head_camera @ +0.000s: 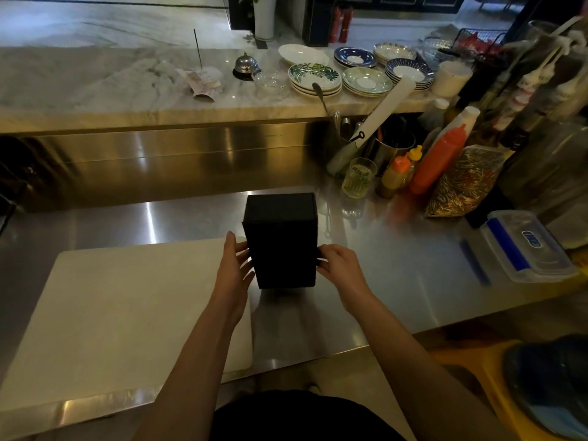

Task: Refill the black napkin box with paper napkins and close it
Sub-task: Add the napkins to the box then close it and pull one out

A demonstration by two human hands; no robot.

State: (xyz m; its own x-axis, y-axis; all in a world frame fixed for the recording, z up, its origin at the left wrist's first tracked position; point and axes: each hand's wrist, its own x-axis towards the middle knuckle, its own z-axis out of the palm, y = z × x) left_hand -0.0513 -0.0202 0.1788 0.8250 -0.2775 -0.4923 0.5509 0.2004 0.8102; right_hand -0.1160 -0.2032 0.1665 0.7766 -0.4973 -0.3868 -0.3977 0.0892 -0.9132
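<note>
The black napkin box point(281, 238) stands upright on the steel counter point(381, 281), just right of a white cutting board point(127, 310). Its top looks closed. My left hand point(234, 265) presses flat against the box's left side, fingers stretched out. My right hand point(339, 265) grips the lower right edge of the box with curled fingers. A thin sliver of white shows between my right fingers and the box. No loose napkins are visible.
A glass point(359, 178), sauce bottles point(437, 159), a bag of wrapped items point(464, 183) and a clear lidded container point(528, 246) crowd the counter's right side. Stacked plates point(315, 78) and a bell point(245, 65) sit on the marble ledge behind. A yellow stool point(477, 370) stands at lower right.
</note>
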